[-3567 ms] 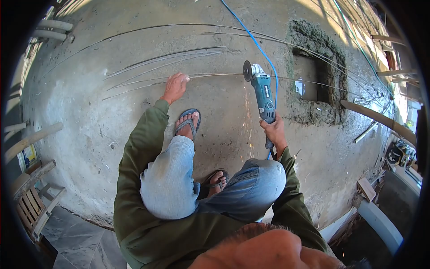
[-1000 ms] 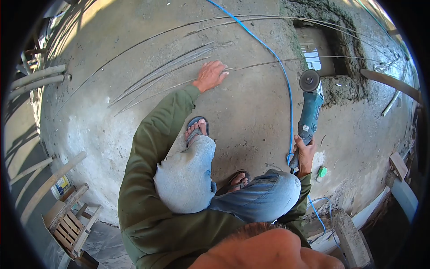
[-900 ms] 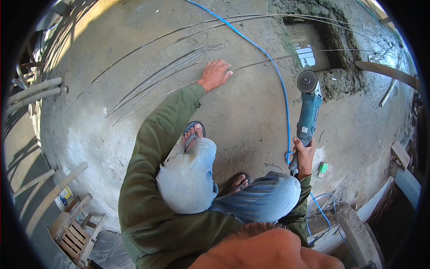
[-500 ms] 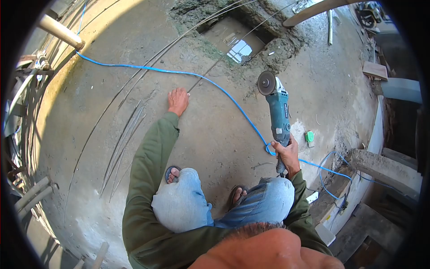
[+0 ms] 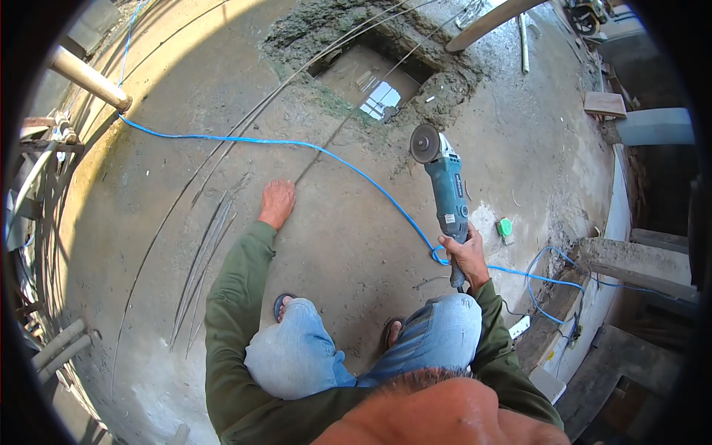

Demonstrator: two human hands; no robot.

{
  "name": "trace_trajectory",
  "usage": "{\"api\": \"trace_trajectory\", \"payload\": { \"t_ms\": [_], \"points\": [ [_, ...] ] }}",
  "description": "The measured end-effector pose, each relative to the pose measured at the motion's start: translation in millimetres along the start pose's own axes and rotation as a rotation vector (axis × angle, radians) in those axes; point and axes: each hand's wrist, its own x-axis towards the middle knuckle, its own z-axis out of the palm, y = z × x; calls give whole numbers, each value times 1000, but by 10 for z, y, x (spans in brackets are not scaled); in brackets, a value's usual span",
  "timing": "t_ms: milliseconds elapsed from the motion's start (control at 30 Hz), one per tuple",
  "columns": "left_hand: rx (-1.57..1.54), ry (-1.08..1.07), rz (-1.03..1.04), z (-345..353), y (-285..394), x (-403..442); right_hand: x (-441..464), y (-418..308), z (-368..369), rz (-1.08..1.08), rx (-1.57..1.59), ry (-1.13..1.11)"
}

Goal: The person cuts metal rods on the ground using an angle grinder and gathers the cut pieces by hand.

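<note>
My left hand (image 5: 278,203) is low over the concrete floor, its fingers closed round the near end of a thin metal rod (image 5: 324,145). The rod runs away from me, under or across the blue cable (image 5: 297,142) and over a square water-filled pit (image 5: 348,70). My right hand (image 5: 469,256) grips the rear handle of a teal angle grinder (image 5: 448,189). Its cutting disc (image 5: 425,143) points away from me, above the floor and apart from the rod. Whether the disc spins I cannot tell.
More thin rods (image 5: 202,271) lie left of my left arm. A green round object (image 5: 505,227) sits right of the grinder. Wooden poles (image 5: 93,80) stand at the upper left and upper right. A concrete beam (image 5: 630,259) and boards line the right side.
My left hand has come slightly closer to me with the rod end. The view has shifted a little, and the grinder stays in my right hand at much the same place.
</note>
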Motion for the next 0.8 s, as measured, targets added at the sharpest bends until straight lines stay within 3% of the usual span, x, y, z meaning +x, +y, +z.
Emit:
{"api": "trace_trajectory", "payload": {
  "t_ms": [200,367,633,800],
  "points": [
    [23,-124,-67,-112,-287,-348,53,-44,93,-8,-5,-13],
    [61,-107,-123,27,-609,-806,97,-33,135,-34,-4,-45],
    [115,-183,-204,89,-937,-1933,134,12,154,-58,-16,-63],
    [134,-411,-289,81,-939,-2788,156,23,173,-24,-21,-83]
  ]
}}
